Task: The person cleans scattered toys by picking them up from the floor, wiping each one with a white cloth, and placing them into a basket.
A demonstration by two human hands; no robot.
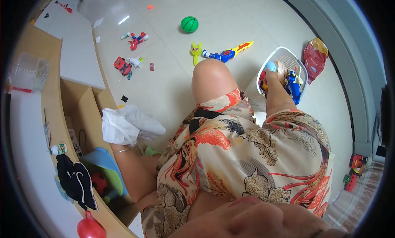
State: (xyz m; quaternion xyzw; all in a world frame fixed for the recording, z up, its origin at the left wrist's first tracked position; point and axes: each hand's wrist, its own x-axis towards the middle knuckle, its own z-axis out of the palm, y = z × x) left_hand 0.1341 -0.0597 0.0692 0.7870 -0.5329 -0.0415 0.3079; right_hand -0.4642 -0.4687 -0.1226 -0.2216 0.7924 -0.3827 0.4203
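A white cloth [121, 125] is held at my left hand [118, 146], which it covers almost fully, so the fingers are hidden; a thin bracelet shows on that wrist. On the other side, my right hand [271, 74] reaches into a white basket [256, 99] with perforated walls. Its fingers are closed around a small light blue toy [270, 66]. A blue and white toy [293, 86] and several red and pale items lie beside that hand in the basket.
On the floor lie a green ball [189, 24], a yellow-green rabbit toy [196, 53], a blue and yellow toy sword [230, 53], a red toy car [122, 66] and a red figure [137, 40]. A red bag [315, 59] is beyond the basket. Wooden shelving [55, 102] runs along the left.
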